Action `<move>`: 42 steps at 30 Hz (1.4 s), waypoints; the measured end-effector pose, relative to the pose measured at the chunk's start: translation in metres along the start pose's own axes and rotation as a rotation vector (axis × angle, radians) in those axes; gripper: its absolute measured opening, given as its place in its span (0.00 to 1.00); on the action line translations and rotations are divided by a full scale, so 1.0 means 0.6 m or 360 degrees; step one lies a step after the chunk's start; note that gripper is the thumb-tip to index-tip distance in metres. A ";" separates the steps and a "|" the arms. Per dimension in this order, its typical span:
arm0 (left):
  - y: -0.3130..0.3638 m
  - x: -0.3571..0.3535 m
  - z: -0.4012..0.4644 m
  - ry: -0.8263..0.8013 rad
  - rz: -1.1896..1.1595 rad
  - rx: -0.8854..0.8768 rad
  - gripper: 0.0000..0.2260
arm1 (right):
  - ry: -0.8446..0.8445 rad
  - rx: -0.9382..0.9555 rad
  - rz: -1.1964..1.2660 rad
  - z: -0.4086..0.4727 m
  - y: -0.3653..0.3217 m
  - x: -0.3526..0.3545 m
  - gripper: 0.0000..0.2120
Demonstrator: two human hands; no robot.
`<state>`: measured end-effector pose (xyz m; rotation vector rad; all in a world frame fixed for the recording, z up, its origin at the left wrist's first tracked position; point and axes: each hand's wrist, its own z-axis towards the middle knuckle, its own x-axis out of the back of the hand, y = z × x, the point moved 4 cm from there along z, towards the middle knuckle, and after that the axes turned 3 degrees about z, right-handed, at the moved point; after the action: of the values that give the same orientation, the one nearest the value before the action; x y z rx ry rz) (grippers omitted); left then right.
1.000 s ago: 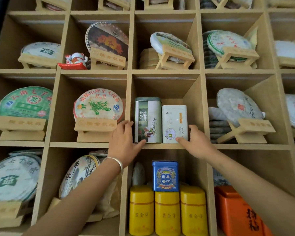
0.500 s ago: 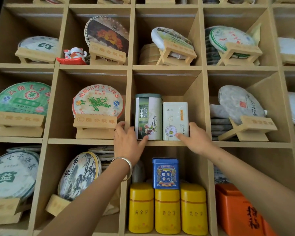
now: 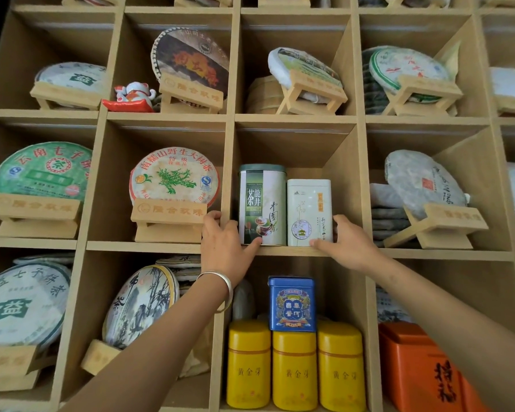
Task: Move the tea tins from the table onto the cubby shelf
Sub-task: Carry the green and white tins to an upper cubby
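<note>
A tall green-and-white tea tin (image 3: 262, 203) and a shorter white tea tin (image 3: 309, 212) stand upright side by side in the middle cubby of the wooden cubby shelf (image 3: 289, 251), near its front edge. My left hand (image 3: 223, 248) rests at the divider left of the green tin. Its fingers lie on the divider's edge and its thumb touches the tin's lower front. My right hand (image 3: 350, 243) holds the white tin's lower right corner, fingers on its side and thumb at its front base. The table is out of view.
The cubby below holds three yellow tins (image 3: 293, 373) with a blue tin (image 3: 292, 304) on top. An orange tin (image 3: 422, 373) stands at lower right. Round tea cakes on wooden stands (image 3: 173, 188) fill the neighbouring cubbies. A cat figurine (image 3: 131, 96) sits upper left.
Both hands have stayed at the bases of the two tins. The left thumb has crept a little further along the green tin's front. The tins have barely shifted.
</note>
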<state>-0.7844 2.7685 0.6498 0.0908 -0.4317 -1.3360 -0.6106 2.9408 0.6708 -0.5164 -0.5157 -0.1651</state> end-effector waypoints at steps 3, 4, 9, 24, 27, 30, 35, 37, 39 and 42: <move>0.001 0.000 -0.001 -0.0001 -0.0003 0.0007 0.23 | -0.0001 -0.0019 0.0003 0.001 0.001 0.002 0.26; 0.001 -0.001 -0.001 -0.0003 -0.0002 0.0009 0.23 | 0.0001 -0.0026 -0.0009 0.002 0.001 0.002 0.26; 0.003 0.001 -0.003 0.0006 0.0060 0.0006 0.24 | -0.0005 -0.0026 0.0011 0.002 0.002 -0.001 0.25; 0.022 0.010 0.002 -0.0016 0.0461 -0.0014 0.22 | -0.0025 -0.0055 0.0054 0.002 0.001 -0.002 0.25; 0.022 0.009 0.005 -0.0029 0.0470 -0.0017 0.21 | -0.0026 -0.0062 0.0048 0.002 0.001 -0.002 0.25; 0.020 0.009 0.008 -0.0031 0.0456 -0.0028 0.21 | -0.0033 -0.0071 0.0061 0.002 0.000 -0.001 0.25; 0.016 0.008 0.010 -0.0030 0.0428 -0.0036 0.21 | -0.0030 -0.0081 0.0087 0.002 -0.001 0.005 0.28; 0.015 0.008 0.008 -0.0021 0.0399 -0.0034 0.21 | -0.0037 -0.0121 0.0113 0.004 0.000 0.009 0.29; 0.014 0.008 0.007 -0.0004 0.0384 -0.0040 0.21 | -0.0089 -0.0138 0.0176 0.007 -0.002 0.009 0.28; 0.013 0.008 0.007 0.0007 0.0366 -0.0050 0.21 | -0.0182 -0.0105 0.0209 0.010 -0.008 0.009 0.23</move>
<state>-0.7779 2.7667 0.6571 0.0172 -0.4045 -1.1158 -0.6095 2.9396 0.6799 -0.6245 -0.5871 -0.0274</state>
